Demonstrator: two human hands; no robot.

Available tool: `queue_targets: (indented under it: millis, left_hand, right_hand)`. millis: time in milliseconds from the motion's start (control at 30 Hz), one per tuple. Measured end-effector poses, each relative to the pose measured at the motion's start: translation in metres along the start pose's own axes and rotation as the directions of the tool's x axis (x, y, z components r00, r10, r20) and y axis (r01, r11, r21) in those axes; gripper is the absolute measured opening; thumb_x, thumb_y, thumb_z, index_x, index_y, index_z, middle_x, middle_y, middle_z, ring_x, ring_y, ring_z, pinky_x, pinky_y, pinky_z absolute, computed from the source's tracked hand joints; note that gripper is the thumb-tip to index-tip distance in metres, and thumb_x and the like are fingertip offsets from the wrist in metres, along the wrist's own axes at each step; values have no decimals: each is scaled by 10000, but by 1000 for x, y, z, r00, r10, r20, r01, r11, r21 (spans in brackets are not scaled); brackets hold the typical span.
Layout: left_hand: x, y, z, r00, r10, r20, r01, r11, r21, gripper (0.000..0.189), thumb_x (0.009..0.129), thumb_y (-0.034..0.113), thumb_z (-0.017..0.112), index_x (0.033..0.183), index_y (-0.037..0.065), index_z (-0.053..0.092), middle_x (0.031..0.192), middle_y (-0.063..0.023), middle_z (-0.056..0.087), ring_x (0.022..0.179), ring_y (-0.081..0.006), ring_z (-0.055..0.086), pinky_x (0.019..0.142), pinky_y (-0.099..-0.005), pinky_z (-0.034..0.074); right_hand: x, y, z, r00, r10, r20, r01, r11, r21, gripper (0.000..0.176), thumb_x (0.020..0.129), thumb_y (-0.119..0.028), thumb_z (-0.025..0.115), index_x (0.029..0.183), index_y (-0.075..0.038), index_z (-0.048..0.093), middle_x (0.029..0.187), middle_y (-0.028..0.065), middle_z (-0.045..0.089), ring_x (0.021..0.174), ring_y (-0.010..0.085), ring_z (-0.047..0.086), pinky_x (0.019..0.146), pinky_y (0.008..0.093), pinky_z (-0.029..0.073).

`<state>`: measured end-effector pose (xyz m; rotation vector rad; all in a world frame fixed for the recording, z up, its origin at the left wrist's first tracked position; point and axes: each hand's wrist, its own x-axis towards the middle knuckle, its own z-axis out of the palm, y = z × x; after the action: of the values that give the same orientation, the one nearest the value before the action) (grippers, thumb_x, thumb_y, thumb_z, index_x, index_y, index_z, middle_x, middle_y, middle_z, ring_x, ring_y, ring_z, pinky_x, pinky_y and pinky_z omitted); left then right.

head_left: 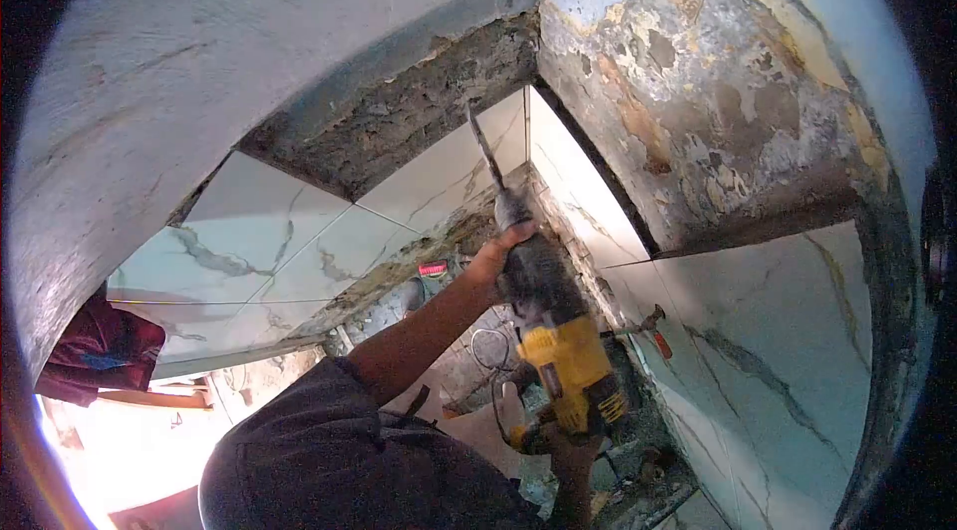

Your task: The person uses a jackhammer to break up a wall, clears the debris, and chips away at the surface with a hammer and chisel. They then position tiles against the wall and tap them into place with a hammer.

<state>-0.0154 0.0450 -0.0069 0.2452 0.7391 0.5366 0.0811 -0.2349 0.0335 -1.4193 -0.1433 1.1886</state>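
A yellow and black rotary hammer (563,360) slants up across the middle of the head view. Its long chisel bit (483,146) ends near the top edge of the white marble-patterned tiles (449,171), against the rough bared strip of wall (399,111); whether the tip touches is hard to tell. My left hand (496,256) is wrapped round the tool's black front part, just behind the bit. Lower down, my right hand (570,450) is closed on the rear handle, its fingers partly hidden by the tool.
More veined tiles (778,331) line the right wall below a flaking, patchy area (698,111). A hammer with an orange handle (660,343) rests by the tiles. Behind my left arm lies a red item (433,270). Dark red cloth (105,346) hangs at left.
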Motion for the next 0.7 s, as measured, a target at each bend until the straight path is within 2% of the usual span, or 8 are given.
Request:
queue_targets:
  millis: [100, 133, 200, 433, 500, 533, 600, 700]
  left_hand:
    - [-30, -6, -9, 1000, -2, 32, 1, 999, 49, 365, 821, 337, 614, 987, 15, 566, 913, -121, 628, 795, -250, 623, 750, -387, 524]
    - [-42, -8, -10, 1000, -8, 23, 7, 998, 58, 353, 833, 335, 598, 989, 19, 569, 911, -117, 627, 801, -243, 623, 750, -385, 524]
    - [-53, -10, -14, 996, -22, 86, 18, 998, 53, 338, 836, 330, 594, 993, 30, 575, 892, -105, 625, 796, -235, 624, 750, -384, 524]
    - [-66, -1, -14, 998, -20, 51, 16, 997, 76, 395, 815, 328, 612, 1055, 19, 560, 956, -120, 627, 852, -247, 624, 800, -385, 505]
    - [-79, 12, 0, 999, -36, 35, 32, 994, 107, 394, 818, 332, 608, 1053, 20, 560, 953, -119, 627, 848, -244, 624, 803, -383, 503]
    - [-83, 19, 5, 996, -36, 77, 26, 991, 128, 383, 822, 333, 604, 1042, 22, 565, 941, -113, 629, 840, -235, 625, 800, -375, 504]
    - [-84, 27, 5, 991, -33, 126, 14, 989, 149, 373, 826, 334, 600, 1031, 24, 570, 929, -108, 631, 832, -227, 627, 797, -366, 504]
    - [-77, 34, -1, 997, -11, 71, -2, 983, 184, 349, 828, 343, 598, 980, 29, 583, 882, -92, 635, 809, -207, 628, 786, -347, 506]
  right_hand:
    - [-11, 50, -30, 999, -43, 34, 54, 863, -502, 530, 671, 50, 705, 1148, 4, 477, 967, 141, 610, 880, 252, 619, 760, 379, 532]
    - [-20, 52, -29, 999, -38, 35, 50, 866, -498, 530, 671, 50, 705, 1148, 4, 477, 967, 141, 610, 880, 252, 619, 760, 379, 532]
    - [-44, 49, -20, 999, 18, 40, -20, 998, 53, 515, 684, 39, 709, 1143, 4, 479, 967, 140, 611, 879, 258, 620, 748, 388, 533]
    - [-83, 84, -15, 996, 88, -15, -89, 988, -127, 519, 717, -12, 721, 1168, -2, 465, 1038, 144, 593, 937, 256, 601, 783, 374, 519]
    - [-90, 87, -13, 896, -6, 443, 342, 645, -683, 495, 734, -42, 723, 1164, -5, 480, 1071, 139, 581, 959, 251, 591, 800, 366, 510]
    - [-94, 86, 0, 899, -8, 437, 336, 652, -679, 495, 734, -42, 723, 1164, -5, 480, 1071, 139, 581, 959, 251, 591, 800, 366, 510]
    - [-94, 81, 30, 973, 163, 165, -133, 975, -178, 431, 747, -55, 717, 1131, -25, 524, 1040, 128, 595, 943, 242, 597, 791, 367, 510]
    - [-82, 85, 39, 984, -46, 171, 70, 988, -135, 370, 744, -39, 712, 1079, -30, 557, 998, 114, 611, 915, 238, 605, 790, 371, 510]
